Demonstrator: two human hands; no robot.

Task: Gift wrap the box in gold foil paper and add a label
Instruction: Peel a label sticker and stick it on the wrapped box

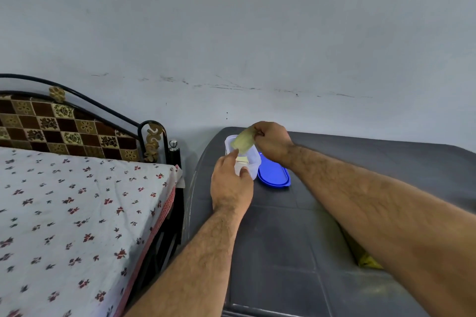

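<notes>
Over the dark grey bench (334, 213), his left hand (231, 183) steadies the clear plastic tub (253, 159) in a curled grip while his right hand (273, 141) pinches a pale yellowish paper slip (243, 141) just above it, the blue oval lid (274, 175) lying just beside it.

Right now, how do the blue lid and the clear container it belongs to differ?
The blue lid lies flat on the dark table, opaque and untouched; the clear container stands upright beside it, translucent, open-topped, gripped by the left hand. Both share an elongated, rounded outline.
</notes>
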